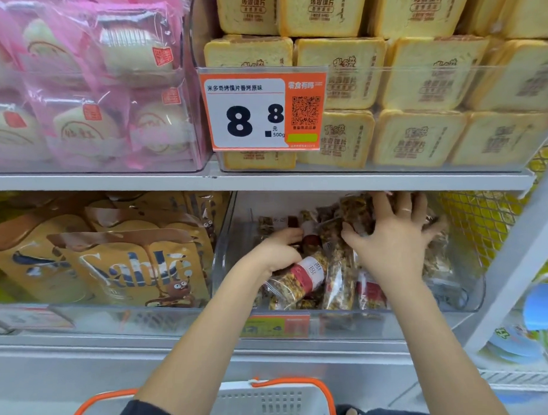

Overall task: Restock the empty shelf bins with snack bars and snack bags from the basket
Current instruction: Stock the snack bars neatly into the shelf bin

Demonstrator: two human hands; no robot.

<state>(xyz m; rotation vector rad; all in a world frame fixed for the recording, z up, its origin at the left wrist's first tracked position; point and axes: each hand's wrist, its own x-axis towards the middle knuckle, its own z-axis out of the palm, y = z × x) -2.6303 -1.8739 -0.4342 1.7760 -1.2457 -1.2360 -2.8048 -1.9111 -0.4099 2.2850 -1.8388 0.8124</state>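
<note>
Both my hands are inside the clear bin (468,295) on the lower shelf. My left hand (282,249) curls round a snack bar (298,278) at the front left, its long axis running front-to-back. My right hand (396,239) spreads wide, pressing bars toward the back right corner. The basket (278,403) sits below, nearer me.

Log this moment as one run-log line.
stage: stocking | left hand: gripping snack bar | right hand: pressing bars | place: clear bin | basket: below
</note>
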